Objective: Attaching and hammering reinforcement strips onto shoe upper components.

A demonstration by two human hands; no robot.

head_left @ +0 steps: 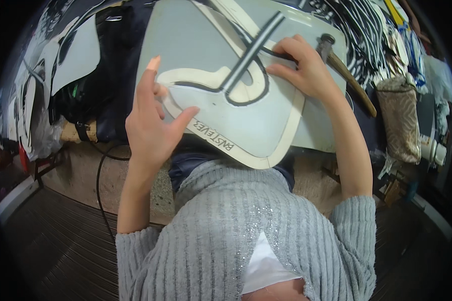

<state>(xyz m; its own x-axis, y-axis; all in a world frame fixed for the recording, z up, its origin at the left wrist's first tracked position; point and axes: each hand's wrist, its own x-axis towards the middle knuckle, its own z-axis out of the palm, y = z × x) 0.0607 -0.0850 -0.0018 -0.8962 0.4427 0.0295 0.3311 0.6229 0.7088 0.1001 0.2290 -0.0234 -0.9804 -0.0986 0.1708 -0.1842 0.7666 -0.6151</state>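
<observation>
A cream template (pixel 246 157) with dark handwriting along its near edge lies on a pale grey board (pixel 311 120). Its curved cut-outs carry a thin black strip (pixel 192 87) that follows their edges. My left hand (pixel 153 118) is beside the template's left edge, thumb and fingers apart, holding nothing. Over on the right, my right hand (pixel 304 65) has its thumb and fingertips closed about the black strip near the template's loop; the fingers partly hide the strip there. A straight silver-and-dark bar (pixel 253 50) lies slantwise across the loop, just left of my right hand.
A hammer (pixel 349 75) with a wooden handle lies right of my right hand. Beyond it are bundled black and white strips (pixel 369 35) and a patterned pouch (pixel 399 118). White cut sheets (pixel 80 55) and a black bag (pixel 115 45) are at the left. A black cord (pixel 99 185) hangs below.
</observation>
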